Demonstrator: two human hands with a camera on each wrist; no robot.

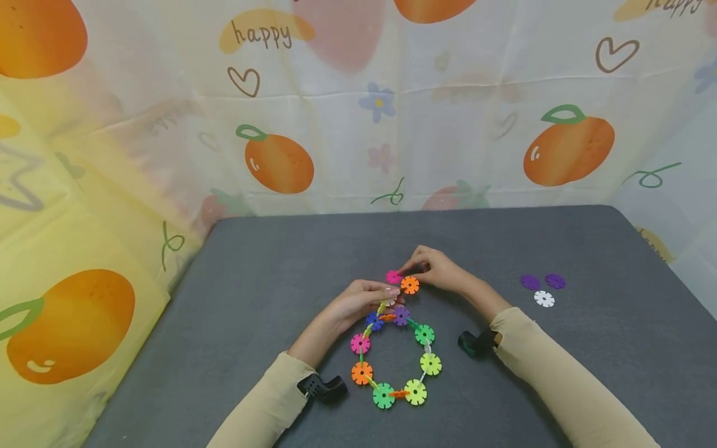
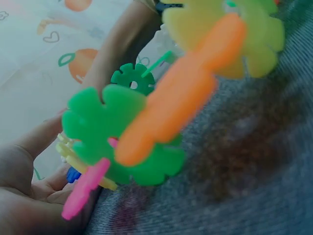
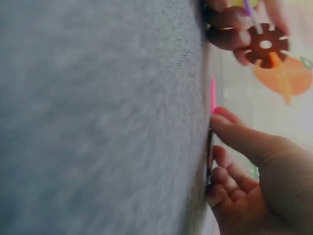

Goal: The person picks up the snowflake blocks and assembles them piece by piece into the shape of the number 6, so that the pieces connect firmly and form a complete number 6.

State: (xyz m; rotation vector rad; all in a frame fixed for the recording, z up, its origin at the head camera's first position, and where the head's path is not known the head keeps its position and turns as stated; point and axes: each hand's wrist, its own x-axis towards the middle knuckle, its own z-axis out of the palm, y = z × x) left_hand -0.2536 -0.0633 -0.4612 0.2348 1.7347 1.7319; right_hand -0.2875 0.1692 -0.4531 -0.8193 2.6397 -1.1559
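My left hand (image 1: pixel 361 300) grips the top of a ring of linked flower-shaped plastic discs, pinching a pale disc (image 1: pixel 390 301) between thumb and fingers. In the ring, a purple disc (image 1: pixel 401 315) and a blue disc (image 1: pixel 374 321) hang just below that hand. My right hand (image 1: pixel 440 271) reaches in from the right. Its thumb and forefinger pinch the edge of a loose pink disc (image 1: pixel 393 277) low at the table, seen edge-on in the right wrist view (image 3: pixel 213 93). An orange disc (image 1: pixel 410 285) lies by the right fingertips. In the left wrist view, a green disc (image 2: pixel 129 134) partly hides the left hand.
Two purple discs (image 1: pixel 530 282) and a white disc (image 1: pixel 544 299) lie apart on the grey table (image 1: pixel 269 261), to the right of the right forearm. The ring's lower part, with a green disc (image 1: pixel 383 396), extends toward the near edge. A printed curtain (image 1: pixel 336 149) hangs behind.
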